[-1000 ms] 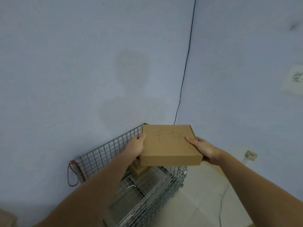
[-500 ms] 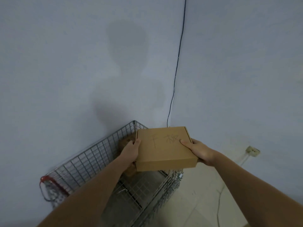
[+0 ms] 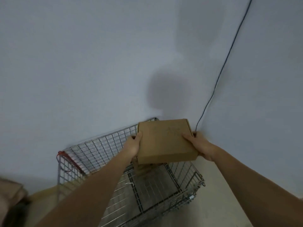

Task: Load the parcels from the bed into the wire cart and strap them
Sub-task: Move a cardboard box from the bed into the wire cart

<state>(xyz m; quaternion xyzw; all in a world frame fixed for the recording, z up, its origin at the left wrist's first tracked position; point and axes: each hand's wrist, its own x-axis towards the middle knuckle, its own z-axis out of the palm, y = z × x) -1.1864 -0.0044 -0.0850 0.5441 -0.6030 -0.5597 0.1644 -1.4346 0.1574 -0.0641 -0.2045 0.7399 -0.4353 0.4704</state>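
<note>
Head view: a flat cardboard parcel (image 3: 165, 141) is held level over the far end of a wire cart (image 3: 105, 154), gripped at both side edges. Compared with half a second earlier, the camera has swung left, so the room corner and the black cable (image 3: 229, 51) now sit at the right, more of the cart's basket shows, and the parcel hangs lower over it. The left hand (image 3: 132, 146) clasps the parcel's left edge, thumb on top; the right hand (image 3: 199, 145) clasps the right edge, thumb across the lid, fingers curled underneath. The parcel lies between the hands, above the cart and not touching its mesh. Writing on the lid is too faint to read. A red strap (image 3: 70, 159) crosses the cart's left end. A brown object beneath the parcel is mostly hidden. Blurred brown shapes are cut off at the lower left.
</note>
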